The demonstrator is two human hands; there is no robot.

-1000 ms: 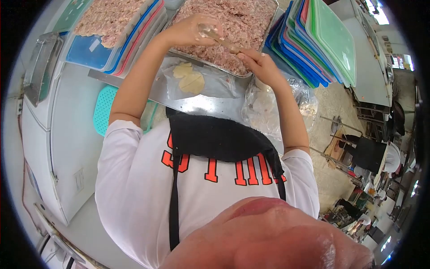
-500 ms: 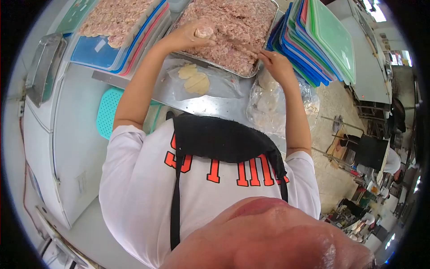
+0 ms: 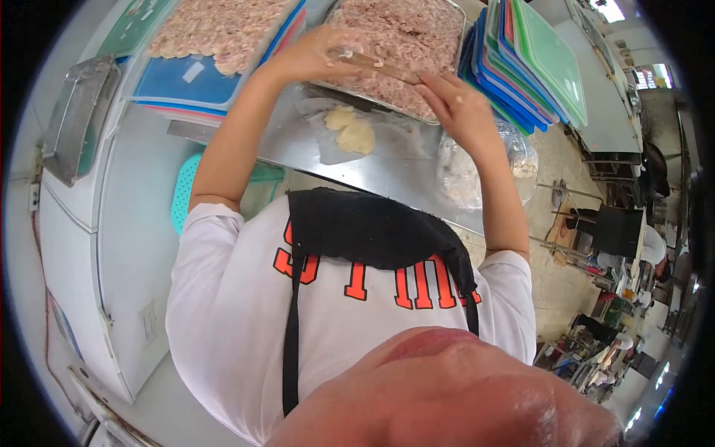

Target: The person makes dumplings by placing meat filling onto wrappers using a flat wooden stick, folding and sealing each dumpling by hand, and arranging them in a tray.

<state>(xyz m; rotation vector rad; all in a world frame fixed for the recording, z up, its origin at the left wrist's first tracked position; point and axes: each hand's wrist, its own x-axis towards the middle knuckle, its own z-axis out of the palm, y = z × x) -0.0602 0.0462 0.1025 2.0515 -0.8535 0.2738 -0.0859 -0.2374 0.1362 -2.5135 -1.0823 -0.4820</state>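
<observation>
Flat stick [image 3: 383, 68] – it sits between the two hands, over a big tray [image 3: 372, 105] full of pink minced meat [image 3: 402, 33]. The right hand [image 3: 465, 112] has one end, with the thumb and first fingers pinching it. From those fingers, the stick's long side runs out toward a spot between nine and ten o'clock. Its far end is at the left hand [image 3: 319, 58], right in the curl of that hand. So each hand has one end close by, but only the right one looks to be gripping it.

The left fingers are bent into a cup, not spread flat. Something pale looks to be inside, but I cannot tell what it is. I also cannot tell if the stick touches the meat below.

Soft yellow rounds [image 3: 354, 136] lie on a clear plastic sheet [image 3: 398, 141] on the shiny worktop [image 3: 357, 173]. They are at about seven o'clock from the middle of the stick, and the left hand is the nearer one. At six o'clock from the right hand is a see-through bag [image 3: 460, 179] with pale stuff in it. A stack of bright lids [image 3: 547, 63] leans at about two o'clock from that hand.
</observation>
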